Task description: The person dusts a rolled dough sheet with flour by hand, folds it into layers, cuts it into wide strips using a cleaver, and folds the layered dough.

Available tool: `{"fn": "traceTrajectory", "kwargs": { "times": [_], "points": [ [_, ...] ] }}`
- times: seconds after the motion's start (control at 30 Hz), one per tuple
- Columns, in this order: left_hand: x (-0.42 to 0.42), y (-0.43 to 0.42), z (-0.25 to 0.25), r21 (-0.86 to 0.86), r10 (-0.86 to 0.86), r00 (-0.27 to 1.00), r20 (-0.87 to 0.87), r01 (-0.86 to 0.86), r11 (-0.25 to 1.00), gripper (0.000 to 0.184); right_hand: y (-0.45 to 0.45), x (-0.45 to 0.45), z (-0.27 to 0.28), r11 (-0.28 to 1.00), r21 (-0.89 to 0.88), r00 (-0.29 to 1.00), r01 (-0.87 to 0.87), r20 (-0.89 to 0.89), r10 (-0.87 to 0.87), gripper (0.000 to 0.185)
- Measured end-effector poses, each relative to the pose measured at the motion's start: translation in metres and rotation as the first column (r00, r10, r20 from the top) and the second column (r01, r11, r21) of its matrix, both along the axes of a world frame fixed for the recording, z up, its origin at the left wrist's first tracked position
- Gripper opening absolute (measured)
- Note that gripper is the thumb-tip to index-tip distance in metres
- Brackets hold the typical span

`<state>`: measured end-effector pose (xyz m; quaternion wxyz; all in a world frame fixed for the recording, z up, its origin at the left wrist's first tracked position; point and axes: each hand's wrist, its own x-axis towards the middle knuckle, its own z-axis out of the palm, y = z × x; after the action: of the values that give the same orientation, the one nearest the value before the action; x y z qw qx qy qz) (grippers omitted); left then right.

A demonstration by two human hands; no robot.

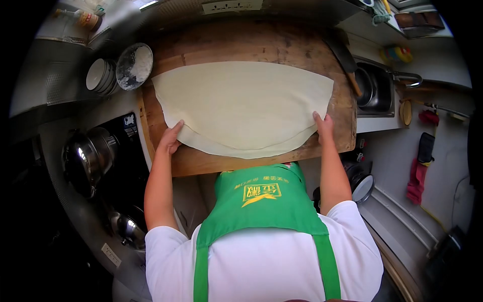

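A wide, thin sheet of pale dough (241, 105) lies on a wooden board (211, 43), folded over so that two curved edges show close together along its near side. At the sheet's near left edge, my left hand (172, 137) pinches the dough between thumb and fingers. My right hand (323, 126) grips the near right edge in the same way, its thumb on top. Both hands are over the board's near part, with the dough's near rim curving between them.
A bowl of white flour (135, 66) and stacked bowls (100, 76) stand left of the board. A cleaver (342, 55) with a wooden handle lies at the board's right edge, beside a sink (385, 90). Metal pots (90, 156) are at the left.
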<state>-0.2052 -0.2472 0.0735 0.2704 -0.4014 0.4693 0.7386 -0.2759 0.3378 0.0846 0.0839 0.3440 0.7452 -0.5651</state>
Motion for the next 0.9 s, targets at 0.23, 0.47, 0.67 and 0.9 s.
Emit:
{"fn": "traceTrajectory", "kwargs": {
  "times": [0.23,0.47,0.67,0.9],
  "points": [
    [0.061,0.062,0.008,0.248,0.224,0.974,0.019,-0.222,0.943,0.053,-0.028,0.029,-0.011,0.972,-0.226,0.996,0.072,-0.026,-0.080,0.045],
    [0.062,0.147,0.009,0.025,0.416,0.908,-0.056,-0.415,0.909,0.047,-0.021,0.025,-0.014,0.950,-0.298,0.996,0.094,0.034,-0.087,0.046],
    [0.070,0.203,-0.014,-0.173,0.470,0.872,-0.140,-0.488,0.855,0.040,-0.002,0.038,-0.027,0.893,-0.430,0.991,0.135,0.073,-0.115,0.043],
    [0.104,0.234,-0.020,-0.174,0.582,0.811,-0.057,-0.583,0.794,0.037,0.044,0.021,-0.021,0.962,-0.274,1.000,-0.023,-0.017,0.019,0.031]
  ]
}}
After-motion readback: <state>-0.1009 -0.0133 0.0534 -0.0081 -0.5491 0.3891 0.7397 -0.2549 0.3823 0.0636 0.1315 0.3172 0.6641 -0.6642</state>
